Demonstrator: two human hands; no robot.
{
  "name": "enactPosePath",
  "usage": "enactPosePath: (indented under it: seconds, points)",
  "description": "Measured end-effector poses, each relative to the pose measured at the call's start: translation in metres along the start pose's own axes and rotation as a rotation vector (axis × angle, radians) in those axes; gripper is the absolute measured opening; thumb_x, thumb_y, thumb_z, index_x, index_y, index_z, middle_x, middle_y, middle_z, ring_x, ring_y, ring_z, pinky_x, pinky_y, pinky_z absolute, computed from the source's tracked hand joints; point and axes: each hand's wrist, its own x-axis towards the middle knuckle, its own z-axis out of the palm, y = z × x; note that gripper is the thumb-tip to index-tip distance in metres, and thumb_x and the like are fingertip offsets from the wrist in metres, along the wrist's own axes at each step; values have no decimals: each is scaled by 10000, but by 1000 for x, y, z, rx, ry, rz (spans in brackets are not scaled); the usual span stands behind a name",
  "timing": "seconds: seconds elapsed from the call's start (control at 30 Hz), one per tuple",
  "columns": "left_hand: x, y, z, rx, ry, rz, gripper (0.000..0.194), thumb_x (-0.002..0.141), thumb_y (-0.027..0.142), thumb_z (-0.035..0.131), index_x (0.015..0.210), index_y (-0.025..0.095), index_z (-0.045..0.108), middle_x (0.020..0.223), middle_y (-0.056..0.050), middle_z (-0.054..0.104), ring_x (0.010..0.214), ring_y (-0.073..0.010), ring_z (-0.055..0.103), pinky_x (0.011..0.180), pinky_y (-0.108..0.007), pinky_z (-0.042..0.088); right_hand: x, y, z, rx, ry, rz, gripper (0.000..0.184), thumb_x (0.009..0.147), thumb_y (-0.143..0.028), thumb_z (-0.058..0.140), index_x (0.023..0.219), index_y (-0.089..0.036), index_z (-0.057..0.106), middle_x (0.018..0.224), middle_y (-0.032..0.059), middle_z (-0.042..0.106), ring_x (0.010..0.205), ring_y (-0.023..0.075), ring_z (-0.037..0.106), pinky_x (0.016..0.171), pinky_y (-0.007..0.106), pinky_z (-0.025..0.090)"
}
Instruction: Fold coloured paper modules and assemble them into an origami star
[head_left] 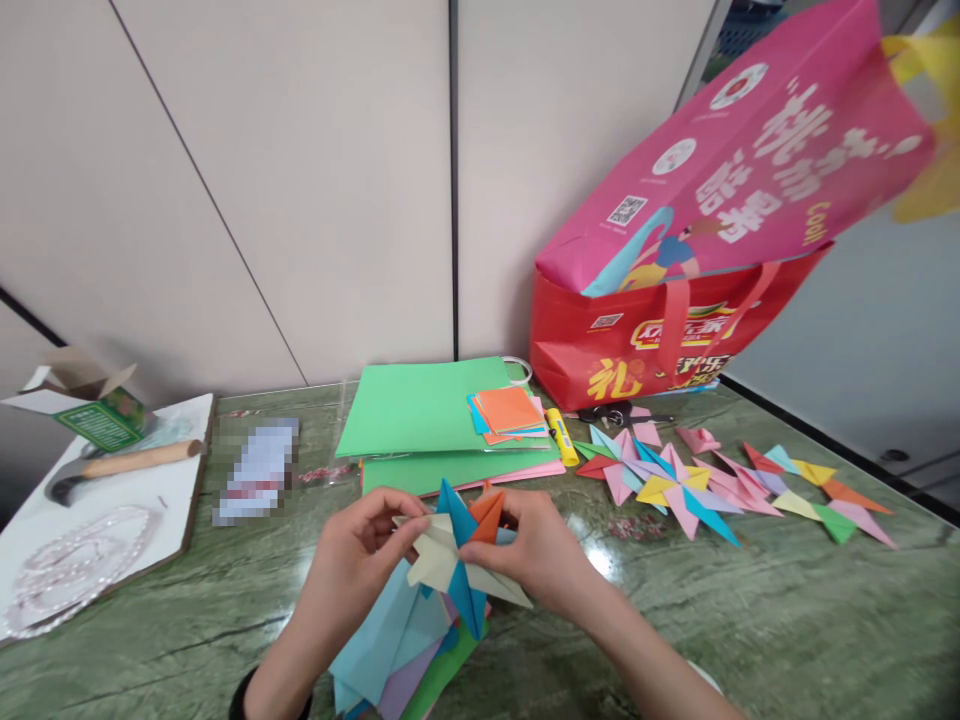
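Observation:
Between my two hands is a folded paper star (pixel 466 592) with blue, orange and cream points, raised above the table. My left hand (pixel 367 550) pinches a cream point on its left side. With thumb and fingers closed, my right hand (pixel 525 540) grips the star near its orange point; part of the paper is hidden behind the fingers. Below the star lies a loose pile of coloured paper (pixel 390 640) in light blue, purple and green. Finished-looking paper stars (pixel 679 482) in many colours lie to the right of my hands.
Green sheets (pixel 420 405) lie at the back, with small orange squares (pixel 510 410) on top and a yellow glue stick (pixel 562 437) beside them. Red and pink bags (pixel 600 360) stand behind the stars. On the left, a white board (pixel 169 500) bears a hammer-like tool (pixel 127 465), beads and an open box.

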Motion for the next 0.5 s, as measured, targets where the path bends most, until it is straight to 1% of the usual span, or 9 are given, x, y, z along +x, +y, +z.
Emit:
enactPosePath:
  seconds: [0.1, 0.27, 0.5]
  points:
    - [-1, -1, 2, 2, 28, 8, 91, 712, 243, 635, 680, 162, 608, 678, -12, 657, 544, -116, 582, 495, -209, 487, 0, 0, 0, 3, 1, 2, 113, 593, -122, 707, 645, -151, 612, 637, -9, 627, 631, 156, 559, 578, 232, 406]
    - [-2, -5, 3, 22, 76, 59, 70, 713, 228, 638, 697, 162, 621, 645, 6, 642, 539, -110, 579, 495, -198, 487, 0, 0, 0, 2, -1, -5, 111, 595, -127, 703, 643, -147, 605, 635, -8, 618, 622, 151, 546, 574, 230, 398]
    - [-2, -14, 7, 6, 125, 129, 38, 738, 204, 611, 710, 191, 590, 640, 29, 622, 556, -108, 577, 496, -186, 477, 1, 1, 1, 30, -14, 3, 121, 592, -132, 695, 636, -148, 584, 621, -12, 600, 609, 144, 528, 573, 228, 389]
